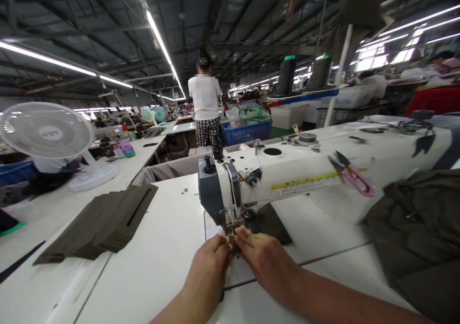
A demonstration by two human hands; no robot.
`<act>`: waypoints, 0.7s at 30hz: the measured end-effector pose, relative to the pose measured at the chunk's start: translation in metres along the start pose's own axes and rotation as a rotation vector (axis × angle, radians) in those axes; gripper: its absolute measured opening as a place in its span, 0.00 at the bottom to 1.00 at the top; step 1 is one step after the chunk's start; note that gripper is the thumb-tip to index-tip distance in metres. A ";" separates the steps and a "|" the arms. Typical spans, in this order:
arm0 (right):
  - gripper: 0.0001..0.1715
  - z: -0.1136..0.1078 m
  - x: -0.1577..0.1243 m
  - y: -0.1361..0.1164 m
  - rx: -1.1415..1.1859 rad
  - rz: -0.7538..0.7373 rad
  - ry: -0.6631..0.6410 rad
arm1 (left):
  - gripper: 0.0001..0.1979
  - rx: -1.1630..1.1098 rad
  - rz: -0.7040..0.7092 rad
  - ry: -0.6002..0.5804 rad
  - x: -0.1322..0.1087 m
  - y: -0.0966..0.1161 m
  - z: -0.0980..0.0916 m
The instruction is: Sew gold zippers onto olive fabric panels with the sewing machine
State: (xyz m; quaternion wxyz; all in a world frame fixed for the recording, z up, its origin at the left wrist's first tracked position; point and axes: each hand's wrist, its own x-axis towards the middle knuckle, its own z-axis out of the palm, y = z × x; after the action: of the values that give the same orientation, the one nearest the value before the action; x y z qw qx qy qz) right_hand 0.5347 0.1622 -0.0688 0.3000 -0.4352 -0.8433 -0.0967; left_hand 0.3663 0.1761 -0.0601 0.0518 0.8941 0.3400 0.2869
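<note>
My left hand (210, 261) and my right hand (264, 252) meet just in front of the presser foot of a white sewing machine (233, 185). Both have their fingers bent and pressed together on a dark olive fabric piece (273, 223). Most of that cloth near the needle is covered by my fingers; a flat part shows to the right, under the machine arm. To the left, a stack of olive fabric pieces (104, 218) lies on the white table (143, 271).
Pink-handled thread snips (354, 175) are on the machine arm. A heap of olive cloth (420, 237) is at the right edge. A white fan (50, 132) stands on the left table. Ahead, a person (204, 98) stands near a blue basket (247, 133). Dark thread cones (286, 77) stand behind the machine.
</note>
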 end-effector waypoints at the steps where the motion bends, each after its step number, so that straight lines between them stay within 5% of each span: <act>1: 0.15 0.000 0.001 0.001 0.014 0.019 -0.009 | 0.08 -0.007 -0.027 -0.009 0.001 0.000 0.001; 10: 0.12 -0.009 0.004 -0.002 0.168 0.131 -0.113 | 0.08 0.015 -0.110 -0.116 0.002 0.000 0.004; 21: 0.11 -0.005 0.005 0.004 0.148 0.123 -0.142 | 0.09 -0.050 -0.115 -0.026 0.007 -0.004 0.004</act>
State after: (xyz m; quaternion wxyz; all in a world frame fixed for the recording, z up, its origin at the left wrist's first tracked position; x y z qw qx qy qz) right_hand 0.5374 0.1662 -0.0622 0.2761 -0.4686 -0.8390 0.0157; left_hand 0.3707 0.1837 -0.0614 0.0947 0.8752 0.3827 0.2804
